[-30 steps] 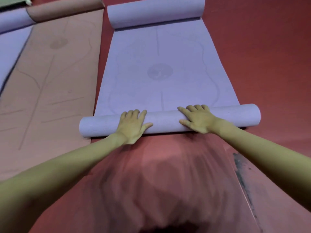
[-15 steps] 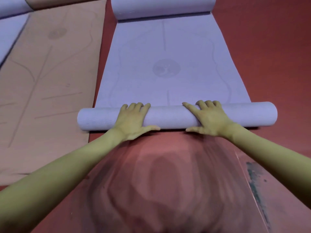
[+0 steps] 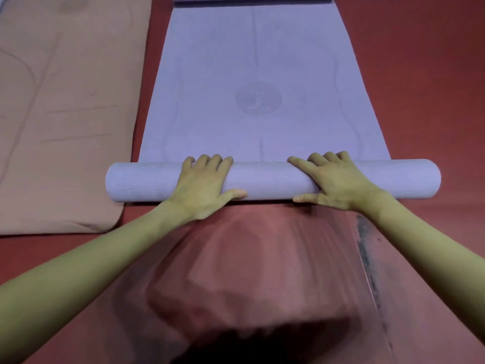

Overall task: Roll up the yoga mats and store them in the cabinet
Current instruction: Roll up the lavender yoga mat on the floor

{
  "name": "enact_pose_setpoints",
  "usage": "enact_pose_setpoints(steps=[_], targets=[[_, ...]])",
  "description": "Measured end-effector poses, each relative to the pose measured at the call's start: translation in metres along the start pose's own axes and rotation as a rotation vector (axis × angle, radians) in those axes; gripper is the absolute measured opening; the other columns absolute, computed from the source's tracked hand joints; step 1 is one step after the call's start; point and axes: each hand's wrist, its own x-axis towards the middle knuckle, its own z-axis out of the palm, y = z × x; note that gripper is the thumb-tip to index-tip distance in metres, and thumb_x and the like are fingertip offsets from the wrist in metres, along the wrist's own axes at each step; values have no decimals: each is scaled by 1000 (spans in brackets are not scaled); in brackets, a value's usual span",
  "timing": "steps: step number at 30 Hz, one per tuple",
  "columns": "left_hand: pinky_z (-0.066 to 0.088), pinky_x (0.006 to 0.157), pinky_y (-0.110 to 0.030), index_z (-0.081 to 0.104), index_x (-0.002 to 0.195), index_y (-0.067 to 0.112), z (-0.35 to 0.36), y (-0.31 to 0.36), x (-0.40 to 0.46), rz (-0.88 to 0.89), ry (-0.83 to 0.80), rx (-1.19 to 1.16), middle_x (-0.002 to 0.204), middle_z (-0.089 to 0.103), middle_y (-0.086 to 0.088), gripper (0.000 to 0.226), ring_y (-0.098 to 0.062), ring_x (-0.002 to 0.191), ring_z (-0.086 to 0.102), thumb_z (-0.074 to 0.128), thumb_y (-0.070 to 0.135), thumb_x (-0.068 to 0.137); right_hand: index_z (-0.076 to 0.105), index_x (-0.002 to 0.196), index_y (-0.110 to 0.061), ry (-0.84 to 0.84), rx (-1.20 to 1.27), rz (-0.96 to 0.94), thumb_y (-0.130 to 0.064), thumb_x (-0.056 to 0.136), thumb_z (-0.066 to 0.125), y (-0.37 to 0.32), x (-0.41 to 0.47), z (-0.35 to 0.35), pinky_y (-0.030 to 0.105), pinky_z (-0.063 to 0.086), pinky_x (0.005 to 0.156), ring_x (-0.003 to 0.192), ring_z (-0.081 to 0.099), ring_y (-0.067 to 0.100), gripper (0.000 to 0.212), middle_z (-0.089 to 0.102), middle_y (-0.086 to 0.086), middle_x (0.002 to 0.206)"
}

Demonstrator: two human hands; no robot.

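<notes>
Bare forearms (image 3: 86, 261), no sleeves

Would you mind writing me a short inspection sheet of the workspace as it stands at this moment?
Surface: red floor, with a dark scuffed streak near the right forearm.
Job's things: lilac yoga mat lies partly rolled; its near end forms a roll lying across the view, the flat part with a round emblem stretching away. A tan yoga mat lies flat beside it, on the left.
Clutter: nothing seen.
Grippers: left hand and right hand both lie over the roll, fingers curled over its far side, thumbs at its near side.
Cables: nothing seen.
Surroundings: cabinet not in view; a blurred reddish patch fills the bottom of the view.
</notes>
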Motion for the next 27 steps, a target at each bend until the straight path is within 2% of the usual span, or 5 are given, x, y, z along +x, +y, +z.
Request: enact_pose_setpoints(steps=[12,16,19,22,27], targets=[[34,103,-50,49,132,10,15,48,-87,-2,-2,-141,121,58,-9,82,-30,113,53,27,72,84,31,146,-41,-153,144,25,-91,65,24,-40,-82,9,38,31,83,93,53,26,96,56,-2,112],[31,106,-54,42,141,12,18,49,-86,65,31,-88,131,52,-11,82,-31,119,49,32,71,85,29,143,-48,-311,335,55,-78,69,61,-30,-59,-5,39,29,94,107,52,25,86,54,-3,115],[38,95,-50,44,139,13,18,42,-77,107,9,-22,126,54,-9,82,-32,107,53,31,72,84,31,140,-50,-375,381,73,-70,70,67,-26,-51,-9,41,28,99,112,52,25,82,54,-1,114],[39,89,-48,43,136,13,15,40,-69,110,-27,-8,123,55,-7,81,-32,101,55,27,72,83,31,143,-46,-330,341,82,-80,68,57,-29,-54,-6,40,29,99,113,51,25,87,54,0,115],[34,97,-43,30,144,24,0,26,-44,118,-166,-94,134,46,1,90,-26,116,47,16,80,75,37,148,-26,7,329,106,-79,71,31,-42,-74,8,42,25,108,125,45,28,94,50,9,135]])
